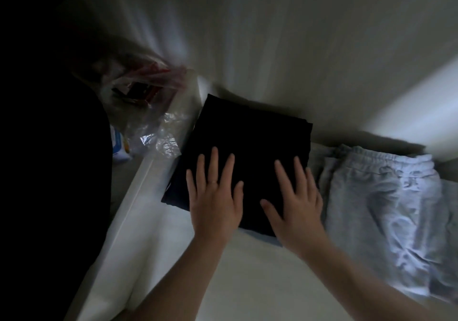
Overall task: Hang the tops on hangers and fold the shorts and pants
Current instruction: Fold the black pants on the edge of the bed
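Both your hands are down flat on the black garment [247,132], which lies folded into a neat rectangle on the white surface [247,271], its far edge close against the wall [272,35]. Your left hand [214,196] is spread wide, fingers straight, palm on the near left part of the fold. Your right hand [295,196] sits just beside it, also flat and fanned out, covering the near right corner. Neither hand is gripping anything, just pressing on the cloth.

Just to the right of your right hand lies the grey garment [384,204] with its elastic waistband toward the wall. It is rumpled, and its left edge touches the black one. It is too dim to tell whether it is shorts or pants.

Off to the left, past the edge of the surface, is a crinkled clear plastic bag [158,134], with a second bag [141,82] behind it holding something red and blurred.
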`<state>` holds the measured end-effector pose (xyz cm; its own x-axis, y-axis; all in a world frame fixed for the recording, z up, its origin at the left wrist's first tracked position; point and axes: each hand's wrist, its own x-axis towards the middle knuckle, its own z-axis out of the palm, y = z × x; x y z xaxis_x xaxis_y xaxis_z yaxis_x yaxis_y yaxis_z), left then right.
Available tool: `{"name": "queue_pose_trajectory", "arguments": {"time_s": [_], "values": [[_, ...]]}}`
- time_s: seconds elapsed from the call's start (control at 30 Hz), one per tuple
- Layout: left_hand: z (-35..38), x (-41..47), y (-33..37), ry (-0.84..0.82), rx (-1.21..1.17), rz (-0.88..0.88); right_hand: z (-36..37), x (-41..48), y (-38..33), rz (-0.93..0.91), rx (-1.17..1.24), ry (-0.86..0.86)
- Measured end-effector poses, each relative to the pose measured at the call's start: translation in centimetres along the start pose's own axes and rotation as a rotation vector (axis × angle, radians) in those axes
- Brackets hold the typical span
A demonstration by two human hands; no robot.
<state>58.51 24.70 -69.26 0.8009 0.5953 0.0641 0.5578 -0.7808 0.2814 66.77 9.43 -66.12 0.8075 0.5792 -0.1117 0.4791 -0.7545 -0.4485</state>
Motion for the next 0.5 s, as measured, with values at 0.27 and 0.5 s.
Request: {"name": "queue_pose_trajectory", "arguments": {"time_s": [0.27,0.5], "values": [[3.6,-0.8,-1.0,-0.152,0.097,-0.007,4.6,1.2,1.4,0.014,-0.176,-0.227],[5.0,1.7,-0.8,-0.250,0.150,-0.041,5.4,4.2,2.2,0.049,-0.188,-0.336]]}}
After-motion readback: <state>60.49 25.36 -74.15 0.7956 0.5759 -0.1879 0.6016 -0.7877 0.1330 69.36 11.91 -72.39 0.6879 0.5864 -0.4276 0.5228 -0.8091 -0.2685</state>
